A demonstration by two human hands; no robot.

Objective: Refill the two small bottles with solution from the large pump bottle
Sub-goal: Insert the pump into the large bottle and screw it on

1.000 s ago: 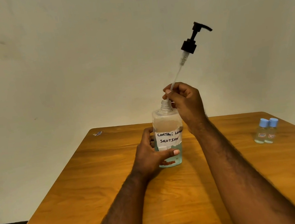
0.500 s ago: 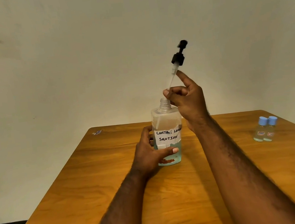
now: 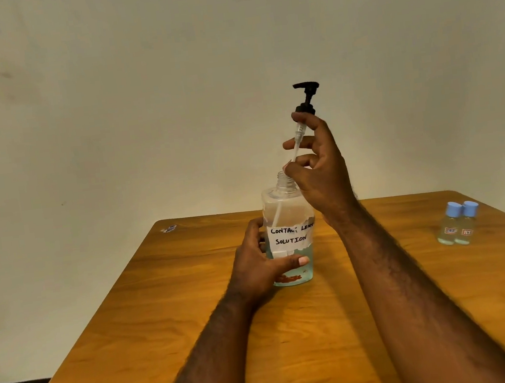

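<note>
The right hand (image 3: 321, 171) pinches the pump tube (image 3: 296, 146) — it slants down-left into the open large bottle (image 3: 288, 215), clasped upright by the left hand (image 3: 257, 269).

Both forearms extend forward: left hand (image 3: 259, 266) grips the large bottle (image 3: 288, 212) low, right hand (image 3: 322, 180) is raised above it, fingers (image 3: 288, 145) pinching the pump (image 3: 306, 103).
</note>
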